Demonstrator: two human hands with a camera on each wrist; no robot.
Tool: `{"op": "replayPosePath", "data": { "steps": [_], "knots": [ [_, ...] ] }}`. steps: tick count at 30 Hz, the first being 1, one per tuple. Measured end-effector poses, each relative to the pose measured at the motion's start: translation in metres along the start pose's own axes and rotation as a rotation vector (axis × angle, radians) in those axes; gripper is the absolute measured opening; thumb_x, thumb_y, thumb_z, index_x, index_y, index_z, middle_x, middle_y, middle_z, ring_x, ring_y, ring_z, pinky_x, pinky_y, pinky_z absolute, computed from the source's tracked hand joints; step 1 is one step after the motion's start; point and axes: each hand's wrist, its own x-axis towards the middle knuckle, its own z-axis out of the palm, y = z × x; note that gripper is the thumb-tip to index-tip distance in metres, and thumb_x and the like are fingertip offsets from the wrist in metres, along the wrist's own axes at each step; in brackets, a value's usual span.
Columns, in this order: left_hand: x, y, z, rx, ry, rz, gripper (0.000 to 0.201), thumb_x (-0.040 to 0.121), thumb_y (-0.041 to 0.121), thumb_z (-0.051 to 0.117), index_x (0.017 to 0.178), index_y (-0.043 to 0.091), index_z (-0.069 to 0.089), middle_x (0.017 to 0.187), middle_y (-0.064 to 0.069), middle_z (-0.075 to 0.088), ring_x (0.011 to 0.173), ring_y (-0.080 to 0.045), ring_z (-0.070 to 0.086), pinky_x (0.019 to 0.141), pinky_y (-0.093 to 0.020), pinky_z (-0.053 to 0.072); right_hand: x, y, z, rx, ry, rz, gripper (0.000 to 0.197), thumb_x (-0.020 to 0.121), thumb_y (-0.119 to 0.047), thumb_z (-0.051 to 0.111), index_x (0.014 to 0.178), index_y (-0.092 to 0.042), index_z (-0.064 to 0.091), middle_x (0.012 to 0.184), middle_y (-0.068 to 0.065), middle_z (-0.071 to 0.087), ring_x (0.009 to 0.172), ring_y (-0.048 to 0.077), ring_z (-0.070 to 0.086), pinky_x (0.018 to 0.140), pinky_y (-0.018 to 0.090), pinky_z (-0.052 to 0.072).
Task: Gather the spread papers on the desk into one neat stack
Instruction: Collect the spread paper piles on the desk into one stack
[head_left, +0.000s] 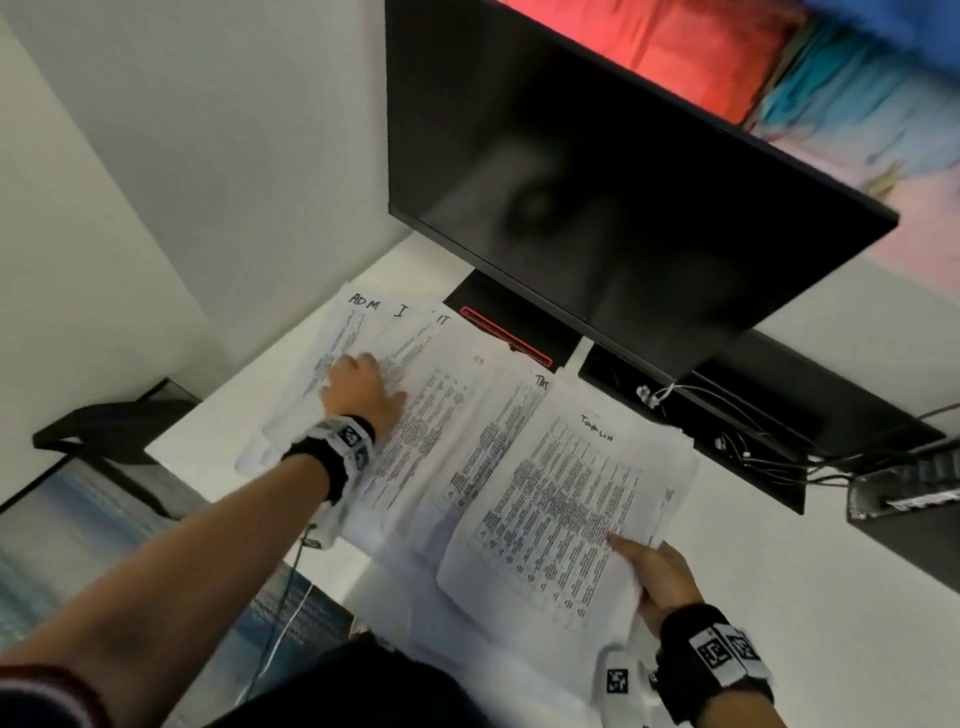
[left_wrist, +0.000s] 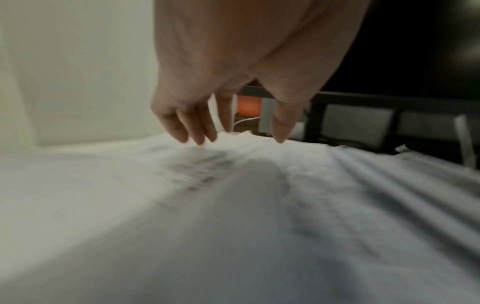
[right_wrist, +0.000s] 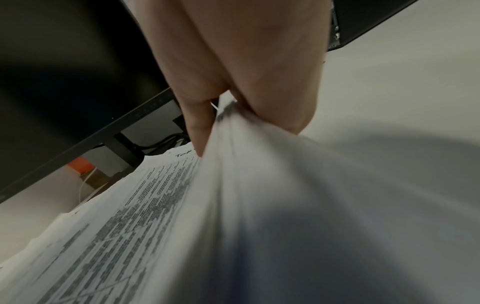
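Note:
Several printed white papers lie fanned across the white desk, overlapping from far left to near right. My left hand rests on the far-left sheets, its straight fingers touching the paper. My right hand pinches the near edge of a bundle of sheets at the right, thumb on top. In the right wrist view the thumb and fingers clamp that bundle, which bends upward at the grip.
A dark monitor hangs over the far side of the desk, its base with a red outline just beyond the papers. Cables and a black device lie at the right. The desk's left edge drops to the floor.

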Motion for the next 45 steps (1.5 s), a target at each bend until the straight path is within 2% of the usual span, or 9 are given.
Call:
{"op": "replayPosePath", "data": {
  "steps": [6, 11, 15, 23, 27, 32, 36, 41, 45],
  "knots": [
    [0.069, -0.067, -0.035, 0.127, -0.043, -0.230, 0.110, 0.066, 0.078, 0.065, 0.138, -0.002, 0.040, 0.134, -0.020, 0.046, 0.124, -0.037, 0.046, 0.102, -0.049, 0.044, 0.003, 0.004, 0.023, -0.009, 0.049, -0.036, 0.020, 0.090, 0.000, 0.068, 0.110, -0.004, 0.063, 0.094, 0.019, 0.072, 0.085, 0.035, 0.068, 0.084, 0.049, 0.054],
    [0.070, -0.049, -0.027, -0.064, -0.276, -0.030, 0.107, 0.065, 0.071, 0.072, 0.139, 0.001, 0.040, 0.139, -0.020, 0.043, 0.122, -0.035, 0.051, 0.098, -0.043, 0.046, 0.000, 0.000, 0.037, 0.018, 0.031, -0.038, 0.016, 0.088, -0.001, 0.070, 0.104, -0.004, 0.069, 0.079, 0.017, 0.080, 0.083, 0.037, 0.072, 0.081, 0.047, 0.057],
    [0.047, -0.015, -0.011, -0.117, -0.442, 0.079, 0.109, 0.071, 0.060, 0.076, 0.149, 0.002, 0.027, 0.151, -0.017, 0.041, 0.133, -0.035, 0.046, 0.104, -0.040, 0.042, 0.000, -0.004, 0.053, 0.047, -0.052, -0.018, 0.034, 0.087, -0.009, 0.074, 0.120, -0.005, 0.069, 0.108, 0.023, 0.078, 0.103, 0.042, 0.073, 0.089, 0.051, 0.058],
    [0.026, 0.001, -0.007, -0.175, -0.490, 0.131, 0.023, 0.083, 0.019, 0.076, 0.096, 0.003, 0.064, 0.103, -0.007, 0.066, 0.102, -0.025, 0.060, 0.078, -0.028, 0.048, -0.001, 0.002, 0.064, -0.090, 0.124, -0.079, 0.029, 0.089, -0.003, 0.071, 0.116, 0.008, 0.067, 0.097, 0.027, 0.075, 0.086, 0.038, 0.074, 0.075, 0.041, 0.059],
    [0.031, -0.008, -0.054, -0.115, -0.325, 0.190, 0.064, 0.090, 0.024, 0.069, 0.146, 0.007, 0.043, 0.149, -0.017, 0.047, 0.135, -0.033, 0.046, 0.105, -0.033, 0.036, -0.001, 0.008, 0.034, -0.138, 0.233, -0.101, 0.030, 0.087, -0.003, 0.070, 0.115, 0.009, 0.068, 0.088, 0.019, 0.074, 0.081, 0.035, 0.071, 0.079, 0.043, 0.057],
    [0.009, 0.008, -0.129, 0.153, 0.072, 0.577, 0.031, 0.084, 0.023, 0.070, 0.110, 0.010, 0.059, 0.089, -0.020, 0.069, 0.086, -0.042, 0.066, 0.066, -0.039, 0.043, -0.002, 0.011, 0.025, -0.136, 0.211, -0.052, 0.032, 0.088, -0.003, 0.071, 0.116, 0.012, 0.066, 0.099, 0.028, 0.074, 0.090, 0.040, 0.072, 0.090, 0.053, 0.057],
    [-0.027, 0.036, -0.178, -0.135, 0.193, 0.744, 0.045, 0.080, 0.027, 0.077, 0.118, 0.011, 0.062, 0.091, -0.019, 0.072, 0.085, -0.039, 0.066, 0.069, -0.042, 0.050, 0.003, 0.013, 0.026, -0.158, 0.203, -0.041, 0.047, 0.084, -0.009, 0.077, 0.125, 0.010, 0.064, 0.111, 0.028, 0.074, 0.101, 0.043, 0.072, 0.096, 0.060, 0.054],
    [-0.050, 0.071, -0.174, -0.689, 0.056, 0.630, 0.052, 0.077, 0.019, 0.081, 0.124, 0.013, 0.061, 0.116, 0.000, 0.071, 0.100, -0.017, 0.069, 0.084, -0.032, 0.057, 0.001, 0.011, 0.023, -0.112, 0.175, -0.076, 0.055, 0.082, -0.019, 0.079, 0.130, 0.003, 0.060, 0.118, 0.020, 0.072, 0.106, 0.037, 0.070, 0.101, 0.054, 0.052],
    [-0.053, 0.089, -0.082, -0.680, -0.172, 0.394, 0.048, 0.080, 0.014, 0.079, 0.122, 0.013, 0.055, 0.107, 0.008, 0.063, 0.099, -0.014, 0.065, 0.064, -0.005, 0.046, -0.003, 0.008, 0.020, -0.060, 0.192, -0.049, 0.096, 0.068, -0.063, 0.077, 0.141, -0.004, 0.054, 0.136, 0.014, 0.065, 0.122, 0.034, 0.063, 0.111, 0.049, 0.044]
  ]
}}
